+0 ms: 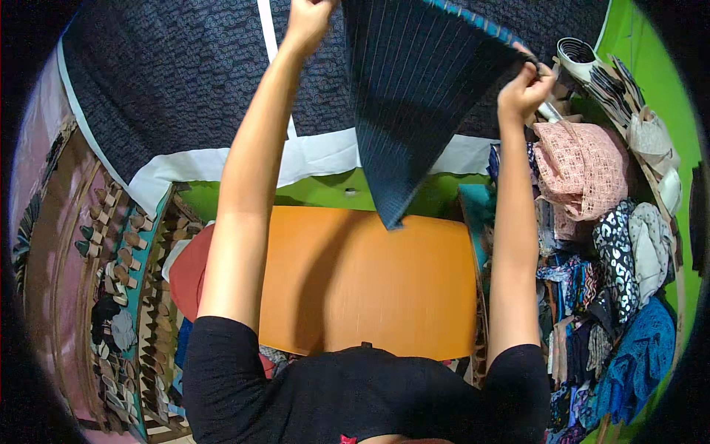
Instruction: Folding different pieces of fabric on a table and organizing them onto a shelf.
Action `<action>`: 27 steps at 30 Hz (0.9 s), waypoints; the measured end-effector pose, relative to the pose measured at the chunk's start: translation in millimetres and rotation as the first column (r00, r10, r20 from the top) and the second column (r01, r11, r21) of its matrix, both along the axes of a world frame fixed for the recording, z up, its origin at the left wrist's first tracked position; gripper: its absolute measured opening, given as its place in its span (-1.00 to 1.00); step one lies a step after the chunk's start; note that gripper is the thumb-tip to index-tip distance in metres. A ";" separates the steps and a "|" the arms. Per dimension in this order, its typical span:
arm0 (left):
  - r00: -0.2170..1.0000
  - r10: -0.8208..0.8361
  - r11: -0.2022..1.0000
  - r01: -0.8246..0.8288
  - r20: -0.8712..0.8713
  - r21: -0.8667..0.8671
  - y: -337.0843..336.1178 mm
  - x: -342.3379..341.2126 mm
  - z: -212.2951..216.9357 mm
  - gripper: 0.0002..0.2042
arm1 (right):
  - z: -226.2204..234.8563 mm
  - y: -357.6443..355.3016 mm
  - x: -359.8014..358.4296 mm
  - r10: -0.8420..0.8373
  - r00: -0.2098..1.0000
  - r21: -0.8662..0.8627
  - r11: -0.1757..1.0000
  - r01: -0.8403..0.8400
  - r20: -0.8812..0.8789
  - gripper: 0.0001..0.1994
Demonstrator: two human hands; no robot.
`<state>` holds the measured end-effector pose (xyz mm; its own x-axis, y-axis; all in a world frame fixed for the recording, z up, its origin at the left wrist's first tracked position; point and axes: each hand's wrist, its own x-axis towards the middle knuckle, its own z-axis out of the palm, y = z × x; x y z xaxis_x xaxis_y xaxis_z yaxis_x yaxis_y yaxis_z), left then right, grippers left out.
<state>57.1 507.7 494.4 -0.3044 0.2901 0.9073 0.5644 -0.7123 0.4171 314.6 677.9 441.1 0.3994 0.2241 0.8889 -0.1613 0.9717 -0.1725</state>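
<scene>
Both my arms are raised high, holding up a dark blue striped cloth (pixel 414 96) that hangs down to a point over the orange table (pixel 370 281). My left hand (pixel 307 18) grips the cloth's top edge at the frame's upper rim, partly cut off. My right hand (pixel 523 90) pinches the cloth's right corner, where a teal border shows. Behind the cloth hangs a large dark patterned fabric (pixel 185 74) with a white band.
Stacks of folded fabrics (pixel 592 244), including a pink lace piece (pixel 580 166), fill shelves on the right. A patterned brown and teal cloth (pixel 111 281) hangs at the left, beside a red cloth (pixel 190 270). Green wall (pixel 325 189) shows behind the table.
</scene>
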 end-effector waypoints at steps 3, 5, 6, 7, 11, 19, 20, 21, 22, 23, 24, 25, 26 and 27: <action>0.999 -0.025 0.998 0.028 -0.048 0.059 -12.5 19.3 12.7 -0.94 | 1.0 -6.6 11.2 0.031 0.999 0.151 0.988 -0.025 -0.035 -0.75; 0.965 0.241 0.905 -0.186 0.103 -0.382 -36.1 44.0 11.7 -0.95 | -15.7 12.4 24.6 0.067 0.924 -0.159 0.987 -0.007 0.376 -0.75; 0.969 0.240 0.938 -0.245 -0.048 -0.245 -42.6 22.0 0.1 -0.92 | -15.6 10.5 21.5 0.286 0.788 -0.320 0.940 -0.119 0.546 -0.72; 0.947 0.253 0.956 -0.277 -0.200 -0.101 -47.6 2.0 -11.4 -0.87 | -19.1 7.0 15.1 0.647 0.650 -0.582 0.726 -0.366 0.398 -0.71; 0.911 0.378 0.816 -0.412 -0.165 -0.405 -56.0 18.6 -35.7 -0.86 | -22.2 -15.2 18.1 0.653 0.629 -0.701 0.675 -0.230 0.422 -0.67; 0.934 0.316 0.876 -0.355 -0.168 -0.327 -88.6 40.4 -20.2 -0.81 | -21.9 -15.0 24.3 0.698 0.629 -0.582 0.683 -0.441 0.342 -0.68; 0.933 0.318 0.875 -0.357 -0.167 -0.328 -92.8 41.5 -20.0 -0.81 | -21.1 -14.6 26.0 0.736 0.556 -0.641 0.648 -0.412 0.387 -0.69; 0.932 0.331 0.859 -0.363 -0.147 -0.363 -96.8 42.5 -19.7 -0.80 | -20.3 -13.4 28.3 0.770 0.478 -0.694 0.614 -0.375 0.423 -0.69; 0.930 0.345 0.842 -0.366 -0.127 -0.397 -99.7 43.9 -20.0 -0.79 | -23.3 -9.7 25.8 0.705 0.573 -0.627 0.681 -0.380 0.418 -0.70; 0.928 0.351 0.840 -0.371 -0.126 -0.396 -103.6 46.1 -22.7 -0.79 | -24.1 -15.1 25.1 0.733 0.590 -0.622 0.645 -0.444 0.339 -0.71; 0.950 0.296 0.840 -0.311 -0.104 -0.444 -100.1 49.9 -27.4 -0.78 | -32.9 -5.7 25.7 0.685 0.624 -0.595 0.695 -0.404 0.377 -0.71; 0.967 0.240 0.836 -0.248 -0.080 -0.490 -95.0 52.2 -32.3 -0.77 | -41.5 4.1 26.5 0.633 0.655 -0.565 0.742 -0.361 0.413 -0.72; 0.956 0.279 0.789 -0.283 -0.092 -0.545 -96.9 38.8 -42.9 -0.76 | -44.8 -12.5 21.2 0.737 0.543 -0.709 0.627 -0.324 0.403 -0.72; 0.959 0.276 0.779 -0.264 -0.066 -0.569 -92.9 37.3 -52.9 -0.85 | -53.0 -12.9 24.3 0.814 0.407 -0.803 0.538 -0.258 0.414 -0.69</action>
<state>94.4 414.8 441.6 -0.4644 0.6526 0.5987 0.6849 -0.1641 0.7100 338.9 665.0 388.0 -0.6742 0.6408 0.3671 -0.1656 0.3533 -0.9207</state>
